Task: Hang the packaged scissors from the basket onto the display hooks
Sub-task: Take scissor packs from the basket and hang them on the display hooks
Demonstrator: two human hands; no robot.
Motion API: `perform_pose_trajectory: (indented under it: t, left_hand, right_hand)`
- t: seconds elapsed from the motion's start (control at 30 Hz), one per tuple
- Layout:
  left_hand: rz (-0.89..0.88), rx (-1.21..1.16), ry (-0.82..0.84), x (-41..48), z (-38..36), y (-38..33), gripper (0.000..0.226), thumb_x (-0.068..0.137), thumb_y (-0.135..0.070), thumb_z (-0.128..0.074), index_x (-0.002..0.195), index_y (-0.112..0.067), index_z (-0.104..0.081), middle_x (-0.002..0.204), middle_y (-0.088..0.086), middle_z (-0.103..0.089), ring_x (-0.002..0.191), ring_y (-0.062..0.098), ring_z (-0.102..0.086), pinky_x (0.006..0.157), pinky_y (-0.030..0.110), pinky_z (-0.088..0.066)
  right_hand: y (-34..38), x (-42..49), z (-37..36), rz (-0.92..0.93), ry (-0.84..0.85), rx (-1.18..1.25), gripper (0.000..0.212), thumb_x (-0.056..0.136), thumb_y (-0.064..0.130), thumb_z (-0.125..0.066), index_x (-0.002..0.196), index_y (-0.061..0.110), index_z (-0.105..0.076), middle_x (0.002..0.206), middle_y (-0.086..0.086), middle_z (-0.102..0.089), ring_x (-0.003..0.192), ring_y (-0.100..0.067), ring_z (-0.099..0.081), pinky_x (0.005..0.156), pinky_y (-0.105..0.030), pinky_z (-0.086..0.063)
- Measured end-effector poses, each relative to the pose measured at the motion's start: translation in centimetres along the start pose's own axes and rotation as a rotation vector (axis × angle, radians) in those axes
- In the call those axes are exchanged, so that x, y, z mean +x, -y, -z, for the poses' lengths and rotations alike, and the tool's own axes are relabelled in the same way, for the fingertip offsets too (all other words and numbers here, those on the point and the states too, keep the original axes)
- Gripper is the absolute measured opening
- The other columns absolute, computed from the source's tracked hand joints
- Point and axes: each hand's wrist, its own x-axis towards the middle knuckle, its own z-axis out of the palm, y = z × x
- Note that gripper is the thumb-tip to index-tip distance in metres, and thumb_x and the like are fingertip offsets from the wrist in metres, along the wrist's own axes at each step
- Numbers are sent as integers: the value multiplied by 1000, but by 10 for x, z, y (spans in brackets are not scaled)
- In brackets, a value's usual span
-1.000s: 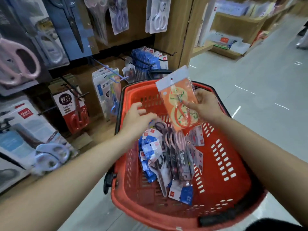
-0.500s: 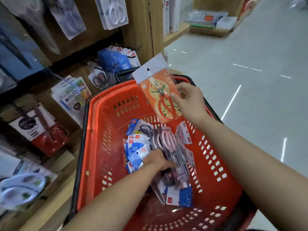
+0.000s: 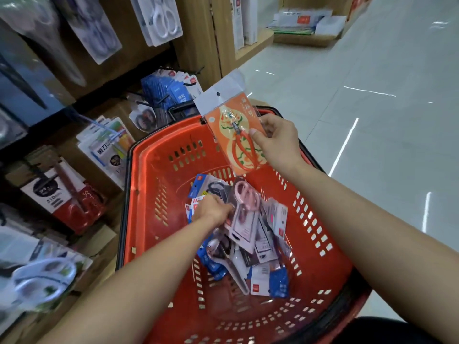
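Step in hand looks like pick-up from the basket, hanging not yet begun. The right hand [image 3: 275,142] is pinching the orange scissors pack [image 3: 229,125] by its right edge, thumb on the front and fingers behind. It is holding the pack upright over the far rim of the red basket [image 3: 154,194]. The left hand [image 3: 211,212] is reaching down into the heap of packs, fingers curling at the edge of a pink-handled scissors pack [image 3: 244,207] (blurred, so can't tell whether they are actually closing on it).

The orange pack is flat and thin: a glossy clear sleeve over printed card, with a white header and a small round hang hole. The basket is rigid slotted plastic with a black rim. The heaped packs are overlapping and probably slippery.

Next move is probably calling for lining that hole up with a hook tip on the left display, e.g. the blue wire hook [image 3: 99,124].
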Motion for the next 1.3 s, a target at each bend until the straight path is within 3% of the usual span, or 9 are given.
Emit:
perform_pose_trajectory:
  t: [0.1, 0.23, 0.3, 0.53, 0.67, 0.87, 0.97, 1.13, 1.3]
  left_hand:
    - [41, 3, -99, 3, 14, 3, 24, 92, -34, -67, 79, -18, -56, 77, 3, -59, 80, 29, -60, 69, 32, -46]
    - [175, -15, 327, -5, 5, 10, 30, 76, 1, -88, 93, -4, -64, 78, 12, -69, 66, 24, -68, 43, 29, -52]
    - [158, 3, 347, -4, 2, 8, 29, 73, 6, -88, 90, -1, -66, 75, 14, -71, 65, 26, -70, 46, 30, -56]
    - [-19, -54, -116, -9, 52, -9, 18, 69, -13, -87, 76, -22, -73, 76, -2, -73, 70, 16, -69, 64, 31, -59]
    - [-274, -260, -379, -25, 91, -10, 15, 80, -25, -87, 76, -30, -74, 76, -15, -73, 78, 11, -71, 74, 31, -57]
    - [-627, -438, -501, -60, 162, -2, 12, 85, -24, -85, 78, -24, -76, 78, -10, -76, 75, 9, -71, 74, 27, -54]
    - [-701, -397, -571, -79, 205, -2, 18, 83, -24, -86, 75, -35, -73, 76, -23, -74, 71, -4, -68, 68, 15, -51]
    - [-748, -333, -629, -98, 272, -7, 15, 82, -23, -87, 76, -31, -76, 76, -13, -76, 73, 3, -72, 69, 29, -57]
    - [-822, -300, -743, -124, 332, -19, 12, 86, -24, -83, 77, -27, -76, 75, -13, -76, 69, -2, -68, 64, 25, -51]
  right_hand:
    - [0, 1, -1, -6, -13, 4, 4, 95, 14, -71, 99, 13, -72, 94, 1, -77, 87, -14, -75, 82, -45, -61]
    - [-2, 1, -2, -2, 1, -9, 6, 95, 16, -71, 100, 12, -72, 95, 1, -77, 88, -13, -75, 82, -46, -62]
    - [-3, 2, -1, 6, 2, -27, 8, 95, 18, -72, 100, 12, -72, 95, 1, -77, 88, -13, -75, 82, -47, -62]
    - [-5, 4, -4, 15, -15, 22, 6, 96, 14, -70, 101, 12, -72, 95, 3, -77, 88, -12, -75, 82, -45, -62]
    - [-4, 3, -4, -8, -42, 54, 9, 97, 14, -69, 104, 9, -72, 98, 2, -77, 91, -10, -75, 83, -43, -63]
    - [12, -1, 3, -43, -27, 256, 8, 96, 9, -70, 104, 9, -73, 99, -4, -79, 95, -22, -77, 82, -40, -64]
    - [31, -2, 1, -63, 36, 341, 6, 96, 10, -70, 101, 11, -73, 96, -6, -80, 91, -27, -78, 75, -41, -65]
    - [87, 11, -15, -25, 105, 421, 5, 98, 10, -67, 96, 10, -72, 90, -7, -80, 80, -23, -78, 65, -35, -63]
    - [166, 39, -35, 116, 95, 400, 14, 98, 21, -70, 89, 11, -72, 89, -14, -79, 86, -32, -76, 78, -45, -62]
